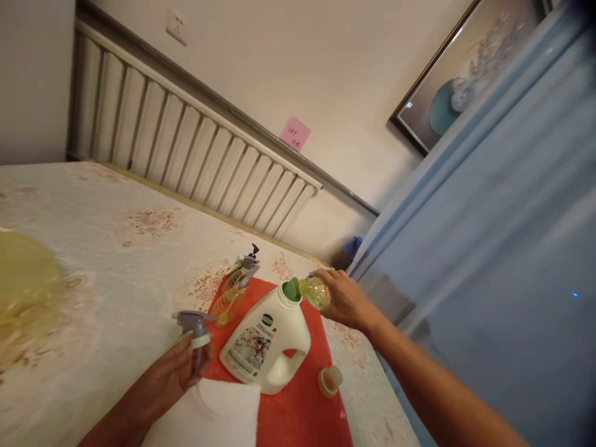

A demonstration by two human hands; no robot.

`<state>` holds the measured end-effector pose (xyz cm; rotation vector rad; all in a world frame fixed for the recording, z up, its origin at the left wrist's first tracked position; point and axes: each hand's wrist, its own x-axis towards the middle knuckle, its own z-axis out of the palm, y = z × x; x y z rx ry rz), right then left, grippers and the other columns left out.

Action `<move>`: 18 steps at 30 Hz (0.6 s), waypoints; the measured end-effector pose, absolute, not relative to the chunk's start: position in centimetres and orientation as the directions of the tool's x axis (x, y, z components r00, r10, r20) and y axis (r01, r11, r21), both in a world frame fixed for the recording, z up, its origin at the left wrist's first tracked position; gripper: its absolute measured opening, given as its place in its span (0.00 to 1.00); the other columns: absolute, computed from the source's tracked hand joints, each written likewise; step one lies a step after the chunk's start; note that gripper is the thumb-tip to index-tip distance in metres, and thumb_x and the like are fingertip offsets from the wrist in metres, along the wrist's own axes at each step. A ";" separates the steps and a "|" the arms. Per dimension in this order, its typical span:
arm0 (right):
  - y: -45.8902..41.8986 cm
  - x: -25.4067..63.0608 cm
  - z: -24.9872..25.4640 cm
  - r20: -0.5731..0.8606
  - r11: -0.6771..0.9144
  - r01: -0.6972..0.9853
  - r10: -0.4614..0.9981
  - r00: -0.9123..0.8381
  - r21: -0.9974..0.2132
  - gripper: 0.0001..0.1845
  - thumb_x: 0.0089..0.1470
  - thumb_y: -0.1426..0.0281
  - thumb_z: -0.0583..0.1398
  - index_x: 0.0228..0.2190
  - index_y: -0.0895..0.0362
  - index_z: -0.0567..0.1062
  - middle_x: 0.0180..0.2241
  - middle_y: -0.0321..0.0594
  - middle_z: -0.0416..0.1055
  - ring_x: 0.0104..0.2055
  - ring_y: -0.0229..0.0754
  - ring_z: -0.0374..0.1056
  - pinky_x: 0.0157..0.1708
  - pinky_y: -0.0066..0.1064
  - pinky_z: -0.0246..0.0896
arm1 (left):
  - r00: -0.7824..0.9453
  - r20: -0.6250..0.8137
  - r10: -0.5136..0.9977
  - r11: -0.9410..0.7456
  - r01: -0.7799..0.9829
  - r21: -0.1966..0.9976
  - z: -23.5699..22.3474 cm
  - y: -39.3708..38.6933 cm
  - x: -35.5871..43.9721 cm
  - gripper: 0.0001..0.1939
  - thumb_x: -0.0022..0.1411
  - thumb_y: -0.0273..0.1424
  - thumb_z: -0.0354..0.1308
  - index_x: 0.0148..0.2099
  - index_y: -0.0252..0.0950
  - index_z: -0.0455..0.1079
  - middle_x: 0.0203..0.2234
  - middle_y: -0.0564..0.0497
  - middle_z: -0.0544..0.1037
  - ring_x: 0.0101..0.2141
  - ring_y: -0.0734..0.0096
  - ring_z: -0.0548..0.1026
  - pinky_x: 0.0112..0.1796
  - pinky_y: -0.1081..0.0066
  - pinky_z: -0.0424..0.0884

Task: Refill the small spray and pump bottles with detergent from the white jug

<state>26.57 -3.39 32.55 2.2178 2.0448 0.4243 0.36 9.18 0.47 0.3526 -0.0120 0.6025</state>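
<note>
My left hand (174, 369) is closed around a grey spray bottle trigger head (193, 326), its thin tube hanging down over a white cloth (228, 413). With my right hand (347, 298) I grip a clear bottle (316, 293) of yellowish liquid, tipped so that its mouth meets the green spout of a large white detergent jug (265, 347). The jug stands uncapped on a red cloth (307, 416). Whether liquid is flowing is too small to tell. A round cap (329, 381) lies on the red cloth, right of the jug's handle.
Behind the jug stand clear spray bottles (228, 298), one with a black pump top. A large yellowish translucent basin (28, 292) sits at the left. The flowered tablecloth (116, 267) reaches a radiator (177, 124); a blue curtain (503, 248) hangs to the right.
</note>
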 end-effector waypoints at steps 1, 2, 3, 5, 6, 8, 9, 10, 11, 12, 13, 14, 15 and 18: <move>-3.3 26.5 32.6 0.136 -0.095 0.956 0.989 0.059 0.278 0.36 0.43 0.73 0.64 0.56 0.53 0.67 0.51 0.46 0.70 0.48 0.50 0.63 0.47 0.37 0.57 | 0.808 0.103 0.580 0.748 -0.578 0.325 0.6 9.2 0.4 0.13 0.66 0.25 0.54 0.45 0.48 0.75 0.42 0.55 0.82 0.45 0.67 0.80 0.44 0.74 0.76; -3.3 26.5 32.7 0.133 -0.095 0.950 0.989 0.057 0.299 0.36 0.42 0.73 0.63 0.56 0.53 0.67 0.50 0.46 0.70 0.48 0.49 0.63 0.46 0.37 0.57 | 0.783 0.092 0.615 0.722 -0.606 0.335 0.7 9.2 0.4 0.13 0.66 0.24 0.54 0.45 0.47 0.75 0.41 0.55 0.82 0.44 0.67 0.80 0.44 0.73 0.76; -3.2 26.5 32.8 0.131 -0.096 0.944 0.990 0.057 0.316 0.36 0.42 0.74 0.63 0.56 0.53 0.67 0.50 0.46 0.70 0.47 0.50 0.63 0.46 0.37 0.57 | 0.762 0.084 0.642 0.698 -0.626 0.347 0.7 9.2 0.5 0.13 0.66 0.24 0.54 0.45 0.47 0.75 0.41 0.54 0.82 0.44 0.67 0.80 0.43 0.73 0.77; -3.2 26.5 33.0 0.125 -0.096 0.936 0.990 0.057 0.338 0.37 0.41 0.74 0.62 0.56 0.53 0.67 0.50 0.46 0.70 0.48 0.50 0.62 0.46 0.37 0.57 | 0.760 0.079 0.646 0.692 -0.626 0.360 0.8 9.2 0.6 0.13 0.66 0.24 0.54 0.45 0.46 0.75 0.40 0.54 0.82 0.43 0.67 0.81 0.42 0.73 0.77; -3.2 26.4 33.1 0.121 -0.096 0.934 0.991 0.057 0.344 0.37 0.41 0.73 0.62 0.56 0.53 0.66 0.50 0.46 0.70 0.49 0.51 0.62 0.46 0.37 0.57 | 0.758 0.081 0.647 0.689 -0.627 0.363 0.8 9.2 0.6 0.13 0.66 0.23 0.54 0.45 0.46 0.75 0.40 0.53 0.82 0.42 0.66 0.81 0.41 0.73 0.77; -3.2 26.4 33.2 0.111 -0.098 0.931 0.992 0.062 0.351 0.37 0.41 0.73 0.62 0.56 0.52 0.66 0.51 0.46 0.70 0.50 0.51 0.62 0.46 0.37 0.56 | 0.758 0.089 0.646 0.684 -0.627 0.372 0.8 9.3 0.6 0.12 0.66 0.23 0.54 0.45 0.45 0.74 0.40 0.53 0.82 0.42 0.66 0.81 0.40 0.73 0.77; -3.2 26.3 33.3 0.107 -0.101 0.929 0.992 0.067 0.357 0.38 0.41 0.73 0.62 0.56 0.51 0.66 0.51 0.46 0.69 0.50 0.51 0.62 0.46 0.37 0.56 | 0.755 0.093 0.649 0.680 -0.630 0.374 0.8 9.3 0.6 0.12 0.66 0.23 0.54 0.45 0.45 0.74 0.40 0.53 0.82 0.42 0.66 0.81 0.40 0.73 0.77; -3.2 26.3 33.4 0.102 -0.105 0.926 0.992 0.073 0.363 0.38 0.41 0.73 0.62 0.57 0.51 0.65 0.51 0.46 0.69 0.50 0.51 0.62 0.46 0.37 0.56 | 0.752 0.094 0.652 0.677 -0.634 0.374 0.8 9.3 0.6 0.12 0.66 0.23 0.54 0.45 0.45 0.74 0.40 0.53 0.82 0.42 0.66 0.81 0.40 0.73 0.77; -3.2 26.2 33.5 0.098 -0.109 0.922 0.992 0.078 0.371 0.38 0.42 0.73 0.62 0.57 0.52 0.65 0.52 0.46 0.69 0.51 0.51 0.61 0.47 0.38 0.56 | 0.751 0.092 0.654 0.677 -0.634 0.374 0.8 9.2 0.6 0.12 0.66 0.23 0.54 0.45 0.44 0.74 0.40 0.53 0.82 0.42 0.66 0.81 0.41 0.73 0.77; -3.2 26.1 33.6 0.095 -0.112 0.918 0.992 0.081 0.380 0.38 0.42 0.73 0.62 0.57 0.52 0.65 0.52 0.46 0.69 0.51 0.52 0.61 0.47 0.38 0.56 | 0.750 0.087 0.656 0.677 -0.635 0.371 0.8 9.2 0.6 0.12 0.66 0.23 0.55 0.45 0.44 0.74 0.40 0.53 0.82 0.42 0.67 0.81 0.41 0.73 0.77; -3.2 26.1 33.7 0.093 -0.113 0.915 0.992 0.083 0.389 0.38 0.42 0.73 0.61 0.57 0.52 0.65 0.52 0.46 0.69 0.51 0.52 0.61 0.47 0.38 0.56 | 0.748 0.083 0.659 0.678 -0.638 0.366 0.9 9.2 0.6 0.12 0.65 0.22 0.55 0.44 0.45 0.74 0.41 0.53 0.82 0.42 0.67 0.81 0.41 0.73 0.77; -3.2 26.1 33.7 0.088 -0.113 0.911 0.992 0.085 0.397 0.38 0.42 0.73 0.61 0.58 0.52 0.64 0.52 0.46 0.69 0.51 0.52 0.61 0.47 0.38 0.55 | 0.746 0.081 0.661 0.679 -0.640 0.361 1.0 9.1 0.6 0.12 0.65 0.22 0.55 0.44 0.45 0.74 0.41 0.54 0.82 0.42 0.67 0.81 0.41 0.73 0.77; -3.1 26.0 33.8 0.084 -0.113 0.907 0.993 0.086 0.406 0.39 0.42 0.74 0.61 0.58 0.53 0.64 0.53 0.46 0.69 0.52 0.52 0.60 0.48 0.39 0.55 | 0.748 0.083 0.658 0.680 -0.638 0.361 1.0 9.1 0.6 0.12 0.65 0.22 0.55 0.44 0.45 0.74 0.40 0.54 0.82 0.42 0.67 0.81 0.40 0.73 0.77; -3.0 26.0 33.9 0.071 -0.111 0.896 0.993 0.089 0.429 0.41 0.40 0.75 0.60 0.59 0.53 0.63 0.55 0.46 0.67 0.53 0.52 0.59 0.48 0.39 0.55 | 0.756 0.092 0.648 0.679 -0.629 0.379 1.3 9.0 0.5 0.12 0.66 0.23 0.54 0.45 0.45 0.74 0.39 0.53 0.82 0.40 0.67 0.81 0.38 0.74 0.77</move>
